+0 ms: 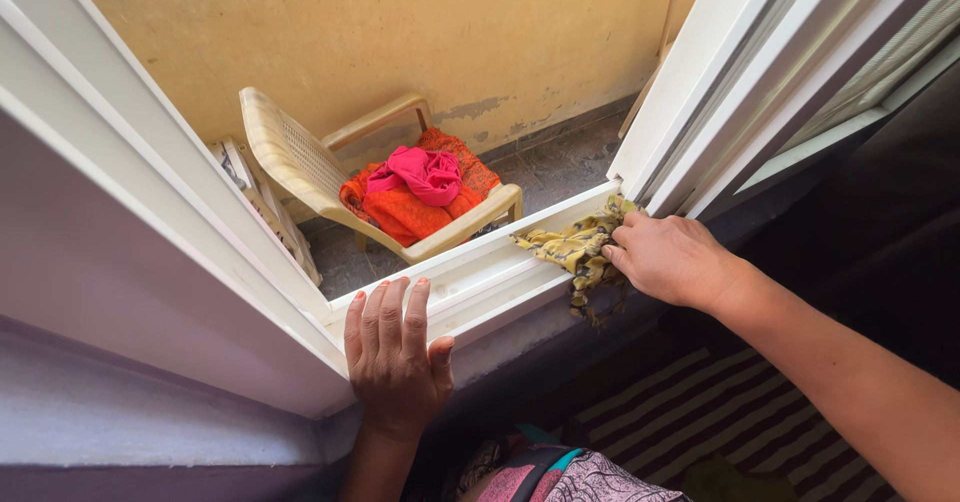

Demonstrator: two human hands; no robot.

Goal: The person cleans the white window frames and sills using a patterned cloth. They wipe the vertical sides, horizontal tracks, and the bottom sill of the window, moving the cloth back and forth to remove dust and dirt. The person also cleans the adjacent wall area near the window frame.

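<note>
**Cloth pressed to window track above balcony**

A white sliding-window track (480, 272) overlooked a tiled balcony where a cream plastic chair (300, 167) held orange and pink clothes (415, 192). The right hand (672, 259) gripped a yellow patterned cloth (575, 247) against the track's right end; the left hand (395, 352) rested flat, fingers spread, on the sill.

Yellow rag on a white frame – warm colours outside.

The cloth (580, 247) is mustard yellow with dark mottled print; the window frame (480, 277) white. Far off, a cream chair (320, 177) bears orange fabric (410, 207) and a pink garment (425, 172) – against an ochre wall (400, 32). Near right, a dark striped mat (700, 412).
</note>
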